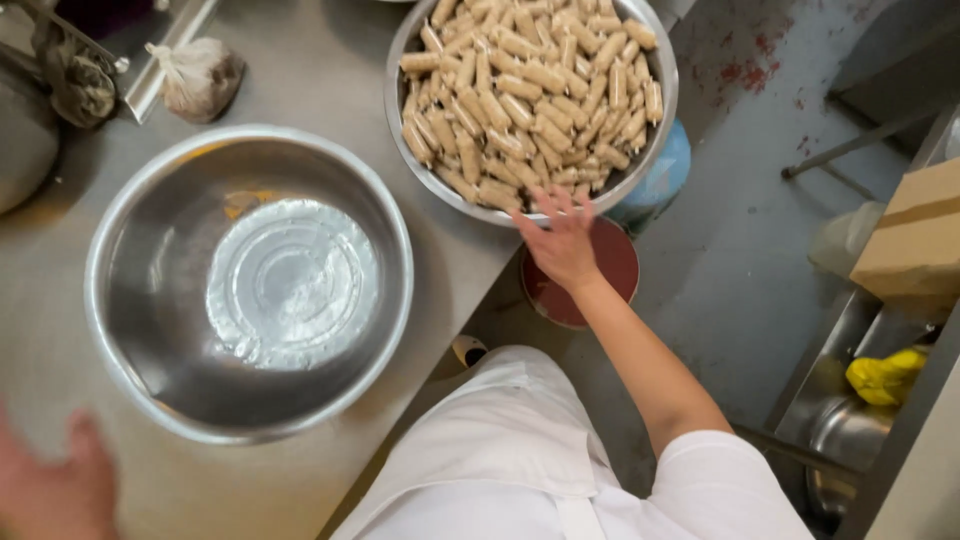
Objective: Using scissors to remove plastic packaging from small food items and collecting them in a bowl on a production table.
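- Steel worktop (330, 60) fills the left and upper part of the view, grey and scuffed, with its edge running diagonally down toward the person's white apron (500, 450).
- Sitting on it at the left is a big empty steel bowl (130, 300), round and shiny, with ring marks on its flat bottom.
- Up at the top, a second steel bowl (655, 60) overhangs the worktop edge and is heaped with short tan sausage-like rolls (525, 90).
- At the right edge, a plain brown cardboard box (915, 235) rests above a steel shelf; no label on it can be made out.
- Below the filled bowl, on the floor, stand a round dark-red lid or bucket top (620, 265) and a pale blue container (665, 170), mostly hidden.
- Near the top left corner lies a small knotted clear bag (200, 75) of brownish stuff, just beside a metal rail.
- On the lower right, something bright yellow and crumpled (885, 375) lies in the steel shelf.
- The right hand (562, 240) is open, fingers spread, fingertips touching the near rim of the filled bowl; it grips nothing.
- The left hand (55, 490) sits blurred at the bottom left corner over the worktop, near the empty bowl; how far it is opened I cannot tell.
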